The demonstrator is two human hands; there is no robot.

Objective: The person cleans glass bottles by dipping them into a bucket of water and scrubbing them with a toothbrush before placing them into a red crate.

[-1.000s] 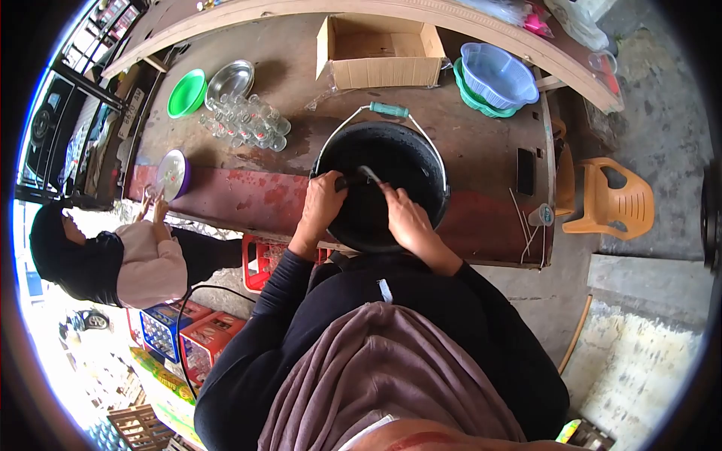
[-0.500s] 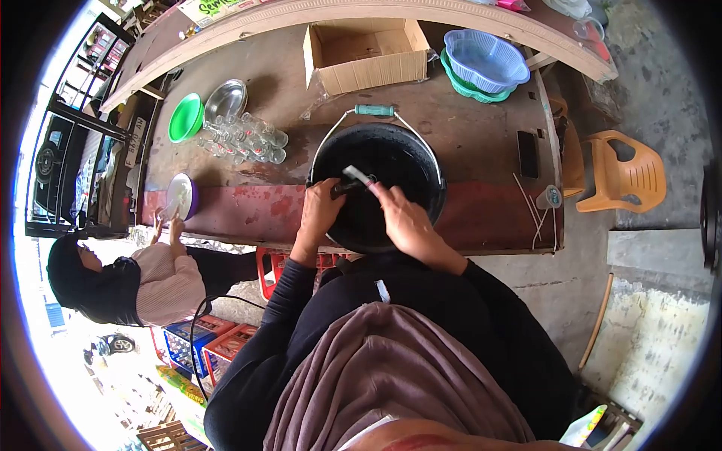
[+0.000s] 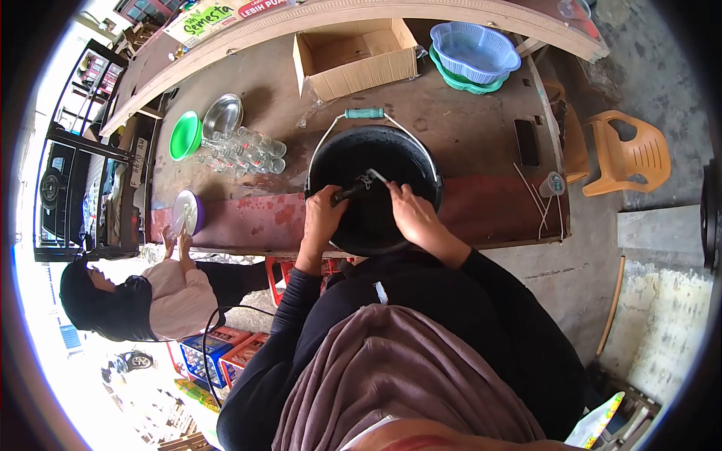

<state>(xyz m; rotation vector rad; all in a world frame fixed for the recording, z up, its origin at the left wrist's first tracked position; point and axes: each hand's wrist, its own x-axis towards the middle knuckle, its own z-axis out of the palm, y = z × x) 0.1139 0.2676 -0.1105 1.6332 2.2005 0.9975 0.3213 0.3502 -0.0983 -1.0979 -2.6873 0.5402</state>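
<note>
A black bucket [image 3: 323,154] with a wire handle and a green grip stands on the table in front of me. Over its opening, my left hand [image 3: 323,216] is closed round a dark, elongated piece [image 3: 346,195] whose kind I cannot make out. Small pale bits [image 3: 367,180] show at the far end of that piece. My right hand [image 3: 414,216] grips what looks like a small knife [image 3: 378,176], its silvery blade pointing left towards the piece. The fingers hide most of the knife's handle. Dark contents inside the bucket cannot be told apart.
Glass bottles [image 3: 252,152], a green bowl [image 3: 186,136] and a metal bowl [image 3: 223,115] sit left on the table. Behind are a cardboard box [image 3: 361,75] and plastic baskets [image 3: 475,52]. At right lies a phone [image 3: 527,143]. Another person [image 3: 177,301] works at a purple-rimmed bowl [image 3: 188,213].
My right hand has shifted slightly right, and the knife's blade has moved right and a little lower. The view has turned slightly. My left hand still holds the dark piece.
</note>
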